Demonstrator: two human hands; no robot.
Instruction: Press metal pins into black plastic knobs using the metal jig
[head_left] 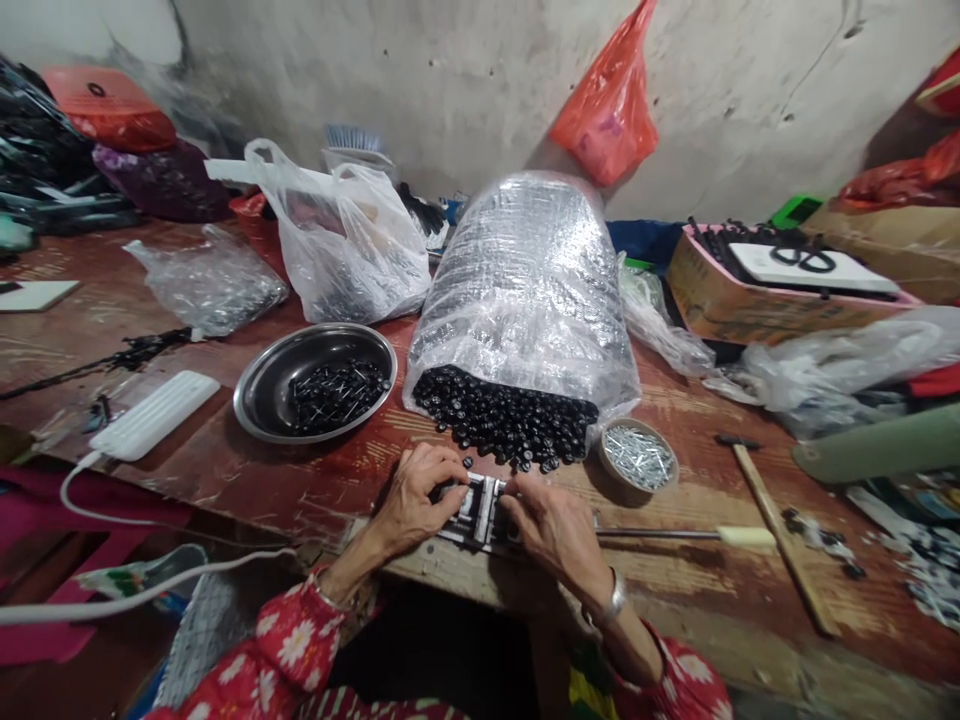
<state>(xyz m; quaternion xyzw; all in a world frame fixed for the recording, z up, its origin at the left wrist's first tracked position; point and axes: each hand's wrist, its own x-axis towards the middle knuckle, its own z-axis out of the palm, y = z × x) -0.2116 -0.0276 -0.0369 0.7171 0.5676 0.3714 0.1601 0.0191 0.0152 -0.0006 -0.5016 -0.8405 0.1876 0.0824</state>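
Both hands' fingers [453,497] [517,500] rest curled on a metal fixture [484,512]; whether they grip anything is unclear.

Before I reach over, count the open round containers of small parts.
2: the metal bowl left of the big bag, and the small tub of silvery pieces at its right front corner. More could be hidden.

Sleeves [296,640]: red, white daisy pattern. Relative to the silver bag [525,270]: black pieces [510,415] at its mouth; orange-red bag [611,110] above right.
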